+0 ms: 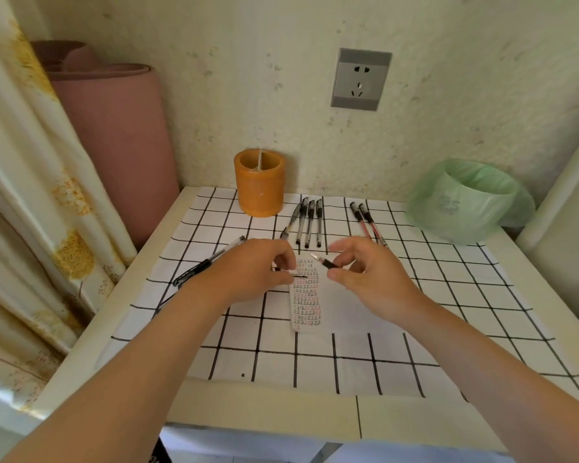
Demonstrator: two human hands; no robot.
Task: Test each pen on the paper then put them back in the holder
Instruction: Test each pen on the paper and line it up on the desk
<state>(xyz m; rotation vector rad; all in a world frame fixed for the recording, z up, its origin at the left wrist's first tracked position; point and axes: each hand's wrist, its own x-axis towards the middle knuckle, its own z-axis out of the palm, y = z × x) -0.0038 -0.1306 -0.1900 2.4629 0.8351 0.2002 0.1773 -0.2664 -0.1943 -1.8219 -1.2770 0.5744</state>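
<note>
My left hand (258, 272) hovers over the top of a narrow paper strip (307, 305) covered in rows of black and red marks; its fingers pinch a small dark part (300, 276), likely a pen cap. My right hand (358, 267) pinches a pen (323, 261) whose tip points left toward the left hand, just above the paper. An orange cylindrical holder (259, 187) stands at the back by the wall. Several black pens (310, 222) lie side by side right of the holder. Two red pens (366, 222) lie further right. Another black pen (211, 262) lies left of my left hand.
A white table with a black grid cloth (348, 352) carries everything. A small bin lined with a green bag (472, 200) stands at the back right. A rolled pink mat (114, 138) and a curtain (24, 195) stand left of the table. A wall socket (360, 80) is above.
</note>
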